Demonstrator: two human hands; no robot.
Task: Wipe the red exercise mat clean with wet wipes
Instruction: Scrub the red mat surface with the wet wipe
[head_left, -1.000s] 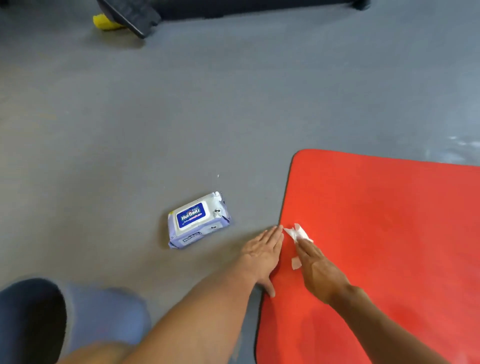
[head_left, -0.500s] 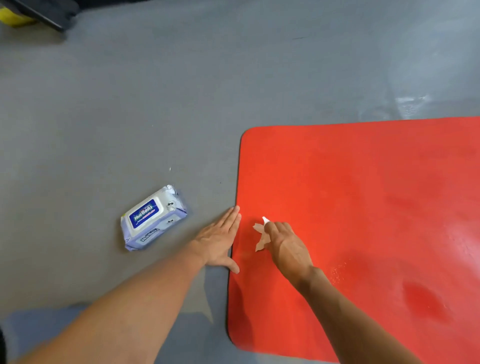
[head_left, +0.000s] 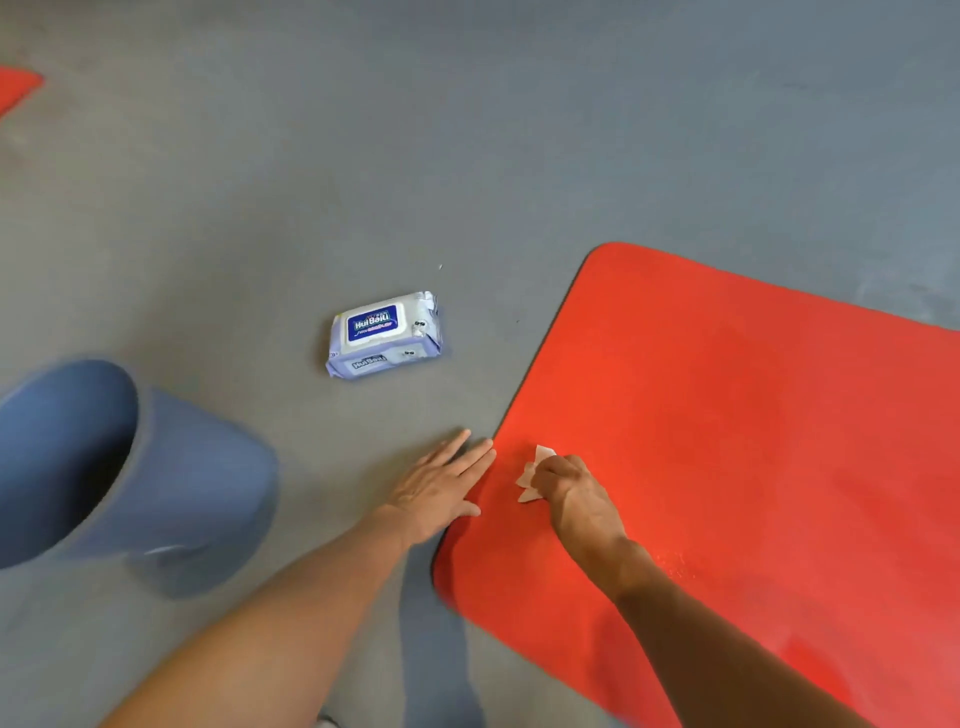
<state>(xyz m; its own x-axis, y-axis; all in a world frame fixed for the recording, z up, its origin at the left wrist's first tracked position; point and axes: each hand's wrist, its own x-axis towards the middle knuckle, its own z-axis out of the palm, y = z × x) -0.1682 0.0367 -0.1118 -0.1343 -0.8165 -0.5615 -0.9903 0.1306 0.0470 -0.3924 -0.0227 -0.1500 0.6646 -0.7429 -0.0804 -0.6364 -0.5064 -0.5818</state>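
Observation:
The red exercise mat (head_left: 727, 441) lies on the grey floor and fills the right half of the view. My right hand (head_left: 576, 493) grips a crumpled white wet wipe (head_left: 532, 470) and presses it on the mat near its left edge. My left hand (head_left: 441, 486) lies flat on the floor with straight fingers, its fingertips and thumb touching the mat's left edge. A closed pack of wet wipes (head_left: 387, 332), white and lilac with a blue label, rests on the floor to the left of the mat.
A blue trouser knee (head_left: 130, 478) juts in at the lower left. The corner of another red mat (head_left: 15, 88) shows at the far left edge. Grey floor (head_left: 467, 130) stretches across the rest of the view.
The view has swung to the left, so the mat sits further right and the blue knee is back in sight. Both hands stay at the mat's left edge, the right one still on the wipe.

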